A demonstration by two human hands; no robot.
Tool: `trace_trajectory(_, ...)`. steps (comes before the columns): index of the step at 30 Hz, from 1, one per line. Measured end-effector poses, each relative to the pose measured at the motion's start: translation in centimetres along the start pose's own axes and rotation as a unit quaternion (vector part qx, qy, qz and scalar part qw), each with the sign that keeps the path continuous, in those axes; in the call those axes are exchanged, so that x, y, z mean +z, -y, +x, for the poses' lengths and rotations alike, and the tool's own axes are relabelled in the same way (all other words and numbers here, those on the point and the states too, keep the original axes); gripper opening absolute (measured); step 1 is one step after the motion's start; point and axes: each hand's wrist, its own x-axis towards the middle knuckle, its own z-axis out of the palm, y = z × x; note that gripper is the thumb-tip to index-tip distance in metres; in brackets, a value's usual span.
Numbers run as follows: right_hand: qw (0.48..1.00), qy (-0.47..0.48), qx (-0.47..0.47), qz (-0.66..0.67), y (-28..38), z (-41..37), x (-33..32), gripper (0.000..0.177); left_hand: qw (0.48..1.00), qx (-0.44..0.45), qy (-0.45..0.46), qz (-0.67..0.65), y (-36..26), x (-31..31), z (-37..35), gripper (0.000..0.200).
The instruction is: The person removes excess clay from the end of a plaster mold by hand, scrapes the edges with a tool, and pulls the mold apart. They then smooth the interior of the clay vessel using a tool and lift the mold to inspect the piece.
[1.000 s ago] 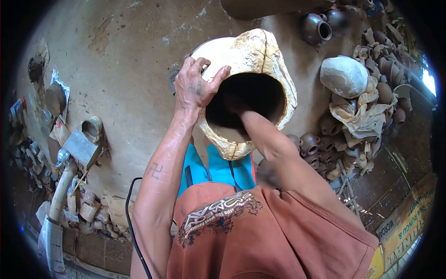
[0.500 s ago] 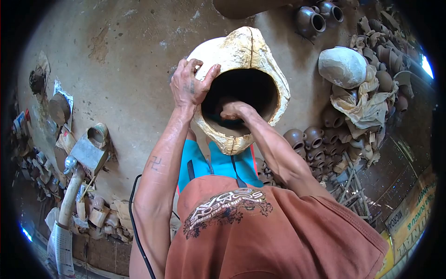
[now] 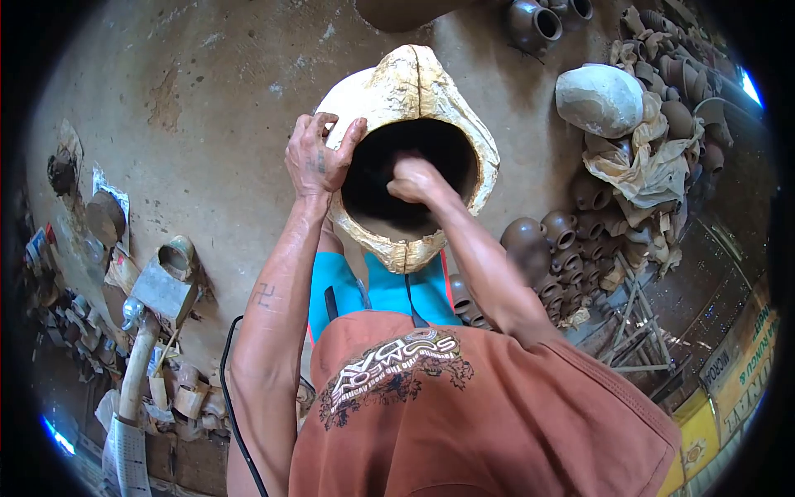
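A large whitish plaster mould [image 3: 385,89], with a seam down its front and back edges, stands over the floor before my legs, its wide dark mouth facing up. My left hand [image 3: 319,157] grips its rim at the left, fingers bent over the outside and thumb lying along the mouth's edge. Within the opening, my right hand [image 3: 416,179] is curled closed like a fist. Its fingertips and anything in them are hidden in the shadow, as is most of the mould's inside.
Several brown clay pots [image 3: 559,228] are stacked to the right. Behind them lie a pale rounded form [image 3: 599,100] and crumpled sheeting [image 3: 646,170]. More dark pots [image 3: 534,25] stand at the top. On the left are a grey block [image 3: 163,286] and a pale pole [image 3: 139,364].
My right hand has risen toward the mouth of the mould and shows more. My left hand keeps its place on the rim. The whole view has shifted slightly.
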Motion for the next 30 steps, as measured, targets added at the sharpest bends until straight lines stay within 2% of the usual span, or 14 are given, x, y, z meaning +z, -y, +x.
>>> trace_trajectory(2,0.979,0.055,-0.047,-0.19,-2.0,3.9,3.7,0.039,1.0,0.005,-0.003,-0.001,-0.1,0.1,0.1,0.056)
trace_trajectory(6,0.992,0.078,-0.045,-0.093,-0.6,1.4,5.3,0.034,1.0,0.01,-0.003,-0.001,0.2,0.0,0.0,0.057)
trace_trajectory(8,0.996,0.056,-0.035,-0.055,-0.3,-0.9,4.4,0.035,1.0,0.004,0.003,0.002,0.2,-0.1,-0.3,0.057)
trace_trajectory(9,0.997,0.026,-0.073,0.004,1.9,-3.8,2.4,0.037,1.0,0.003,0.001,0.001,0.2,-0.1,-0.2,0.058)
trace_trajectory(12,0.985,0.084,-0.115,-0.095,4.2,-7.8,-0.9,0.038,1.0,0.006,0.0,-0.003,-0.3,0.1,0.1,0.058)
trace_trajectory(14,0.986,0.07,-0.133,-0.074,3.5,-8.5,-3.1,0.038,1.0,-0.004,0.001,0.003,0.1,0.0,0.0,0.058)
trace_trajectory(15,0.991,0.024,-0.068,-0.115,4.6,-8.4,-5.0,0.035,1.0,0.009,-0.013,-0.004,0.2,0.1,0.0,0.055)
trace_trajectory(16,0.98,-0.044,-0.066,-0.18,2.7,-6.0,-4.6,0.029,0.999,0.022,-0.027,-0.011,0.2,0.3,-0.1,0.051)
trace_trajectory(17,0.98,-0.021,-0.016,-0.195,2.2,-3.3,-4.6,0.021,1.0,0.015,-0.018,-0.004,0.0,0.0,-0.2,0.051)
trace_trajectory(18,0.955,0.082,-0.015,-0.285,0.3,0.5,-3.3,0.02,1.0,0.015,-0.021,-0.004,-0.1,0.1,-0.2,0.051)
trace_trajectory(19,0.965,0.039,-0.004,-0.26,-0.6,3.9,-1.8,0.024,1.0,0.017,-0.023,-0.01,0.0,0.1,-0.2,0.051)
trace_trajectory(20,0.951,-0.054,-0.089,-0.29,-4.1,7.3,1.1,0.031,0.999,0.019,-0.024,-0.015,0.2,0.1,-0.2,0.051)
trace_trajectory(21,0.945,-0.077,-0.134,-0.289,-6.0,9.7,3.0,0.031,0.999,0.021,-0.026,-0.024,0.3,0.2,-0.1,0.053)
trace_trajectory(30,0.905,0.049,-0.202,-0.372,-10.6,13.2,11.4,0.032,0.998,0.019,-0.032,-0.052,0.5,0.3,0.0,0.053)
